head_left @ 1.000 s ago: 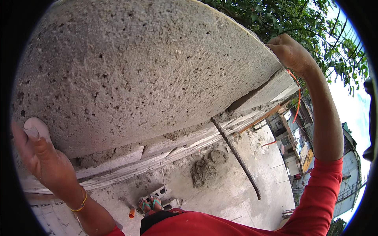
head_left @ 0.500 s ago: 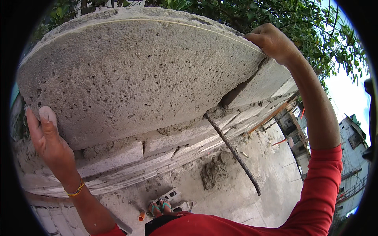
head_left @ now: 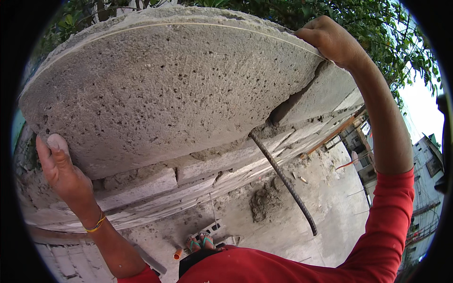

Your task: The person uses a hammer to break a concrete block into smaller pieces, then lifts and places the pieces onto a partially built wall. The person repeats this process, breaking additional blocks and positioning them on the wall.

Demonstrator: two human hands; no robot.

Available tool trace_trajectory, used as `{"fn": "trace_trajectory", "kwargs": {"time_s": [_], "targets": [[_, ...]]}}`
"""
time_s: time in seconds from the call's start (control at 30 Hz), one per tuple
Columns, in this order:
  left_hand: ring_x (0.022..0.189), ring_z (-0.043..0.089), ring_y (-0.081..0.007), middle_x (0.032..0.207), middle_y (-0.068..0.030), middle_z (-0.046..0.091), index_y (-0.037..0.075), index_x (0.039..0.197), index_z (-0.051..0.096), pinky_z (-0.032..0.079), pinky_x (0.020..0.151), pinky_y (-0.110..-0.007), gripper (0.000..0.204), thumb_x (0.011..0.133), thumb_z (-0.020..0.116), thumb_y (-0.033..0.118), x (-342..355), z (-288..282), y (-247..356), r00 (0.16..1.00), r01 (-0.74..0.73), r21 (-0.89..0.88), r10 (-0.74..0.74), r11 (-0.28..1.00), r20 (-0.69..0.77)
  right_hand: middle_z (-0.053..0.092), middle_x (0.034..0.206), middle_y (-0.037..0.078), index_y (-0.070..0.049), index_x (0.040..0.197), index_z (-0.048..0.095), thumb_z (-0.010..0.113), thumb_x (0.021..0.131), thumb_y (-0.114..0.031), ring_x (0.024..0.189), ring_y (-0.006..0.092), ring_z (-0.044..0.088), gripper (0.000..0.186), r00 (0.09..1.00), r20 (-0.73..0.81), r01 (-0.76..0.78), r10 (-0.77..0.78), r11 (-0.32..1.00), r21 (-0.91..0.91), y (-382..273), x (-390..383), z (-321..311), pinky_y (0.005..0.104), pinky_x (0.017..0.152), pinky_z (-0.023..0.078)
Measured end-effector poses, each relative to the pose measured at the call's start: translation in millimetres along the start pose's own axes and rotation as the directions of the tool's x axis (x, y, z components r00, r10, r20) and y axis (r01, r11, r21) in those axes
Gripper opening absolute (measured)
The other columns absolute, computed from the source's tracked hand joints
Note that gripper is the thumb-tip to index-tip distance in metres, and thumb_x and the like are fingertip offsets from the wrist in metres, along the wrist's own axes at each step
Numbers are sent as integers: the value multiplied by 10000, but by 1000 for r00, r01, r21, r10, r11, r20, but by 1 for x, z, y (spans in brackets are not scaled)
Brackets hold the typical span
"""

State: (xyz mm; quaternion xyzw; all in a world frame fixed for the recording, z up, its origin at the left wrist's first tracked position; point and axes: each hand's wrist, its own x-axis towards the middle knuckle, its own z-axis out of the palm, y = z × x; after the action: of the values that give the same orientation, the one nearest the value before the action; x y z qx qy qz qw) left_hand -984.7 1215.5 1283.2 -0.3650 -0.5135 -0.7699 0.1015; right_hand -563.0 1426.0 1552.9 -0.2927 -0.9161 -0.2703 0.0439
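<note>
Fingers of the left hand curl up around the near left edge of a large grey concrete block, thumb pressed against its pitted face, so that hand grips the block from below. At the far right corner the right hand clamps over the block's top edge, fingers wrapped tight on it. Between both hands the block is held high and tilted, filling most of the view, its lower edge resting on or just above a low wall of mortared blocks; contact cannot be told. A ribbed steel rod juts down to the right from under the block. Below lie a mound of mortar and a concrete floor.
</note>
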Motion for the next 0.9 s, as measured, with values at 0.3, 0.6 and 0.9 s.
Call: {"fn": "trace_trajectory", "kwargs": {"time_s": [0.3, 0.6, 0.9], "targets": [[1427, 419, -277, 1507, -278, 439, -153, 1527, 300, 261, 1226, -384, 660, 1121, 442, 348, 6, -11, -3, 996, -85, 217, 76, 972, 51, 751, 851, 140, -46, 903, 779, 629, 908, -257, 756, 246, 701, 259, 975, 26, -222, 220, 970, 95, -41, -3, -27, 382, 701, 548], [1385, 434, -271, 1475, -261, 456, -171, 1509, 314, 271, 1204, -382, 669, 1102, 447, 344, -3, 1, 13, 996, -26, 224, 44, 974, -76, 667, 692, 152, -100, 904, 775, 659, 875, -226, 665, 331, 680, 174, 992, -56, 100, -112, 976, -192, -26, 4, -16, 452, 654, 544], [1178, 527, -224, 1262, -176, 572, -174, 1424, 429, 399, 1056, -349, 679, 1106, 476, 423, -5, -7, 7, 987, -133, 325, 154, 936, -40, 677, 678, 194, -32, 808, 758, 639, 882, -276, 606, 317, 652, 282, 962, 22, -272, 271, 957, 102, -38, -4, -20, 439, 649, 531]]}}
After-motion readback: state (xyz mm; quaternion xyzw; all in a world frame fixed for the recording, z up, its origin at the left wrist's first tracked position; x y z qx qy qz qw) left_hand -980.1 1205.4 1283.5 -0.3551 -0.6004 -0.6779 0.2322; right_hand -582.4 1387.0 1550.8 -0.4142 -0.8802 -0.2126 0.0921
